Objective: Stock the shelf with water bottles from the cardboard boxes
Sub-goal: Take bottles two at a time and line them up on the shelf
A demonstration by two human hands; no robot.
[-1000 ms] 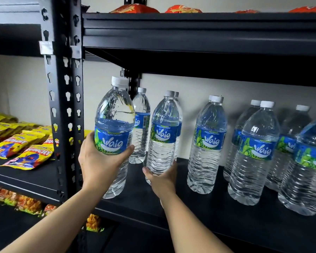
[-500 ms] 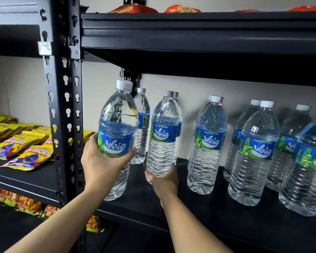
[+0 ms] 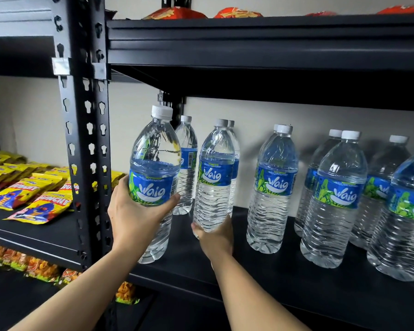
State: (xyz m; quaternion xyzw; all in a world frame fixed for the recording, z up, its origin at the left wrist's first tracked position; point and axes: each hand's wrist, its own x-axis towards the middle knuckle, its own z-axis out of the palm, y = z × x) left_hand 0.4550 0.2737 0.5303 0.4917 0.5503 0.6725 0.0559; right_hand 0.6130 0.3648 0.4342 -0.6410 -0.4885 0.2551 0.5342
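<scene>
A: Water bottle, clear ribbed plastic, white cap, blue-green label (image 3: 154, 185). Location?

B: Clasped in the left hand (image 3: 139, 217) around its label and waist. Over the last second it has travelled rightward, past the black slotted steel upright (image 3: 83, 139), and now hangs over the front left corner of the black metal shelf (image 3: 285, 278); I cannot tell whether its base touches yet.

A: Second item?

B: Matching clear bottle (image 3: 214, 177), upright on the shelf just right of the first. The right hand (image 3: 215, 237) cups its base, fingers hidden behind it, position unchanged.

A: Stock already placed?

B: Row of like bottles (image 3: 335, 197) standing to the right, some two deep; one more at the back left.

A: Meaning for the task?

B: By my reckoning both are nearly stocked; setting down and letting go remain. Boxes not in view.

A: Neighbouring goods?

B: Yellow foil snack packets (image 3: 37, 206) on the adjoining shelf.
</scene>
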